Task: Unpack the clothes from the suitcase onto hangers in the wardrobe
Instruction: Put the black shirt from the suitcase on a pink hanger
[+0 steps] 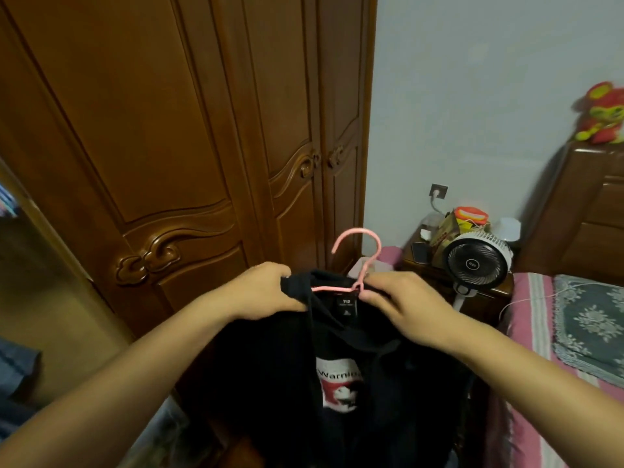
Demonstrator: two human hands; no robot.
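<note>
In front of the closed wardrobe doors (202, 130), both hands hold a black hoodie (337, 366): left hand (266, 292) grips its shoulder, right hand (401, 302) pinches the pink hanger (358, 261) at its neck.

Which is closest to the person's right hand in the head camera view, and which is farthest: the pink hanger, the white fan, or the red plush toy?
From the right hand:
1. Pink hanger, pinched in its fingers.
2. White fan, just right, on the nightstand.
3. Red plush toy, far upper right, on the dresser.
</note>
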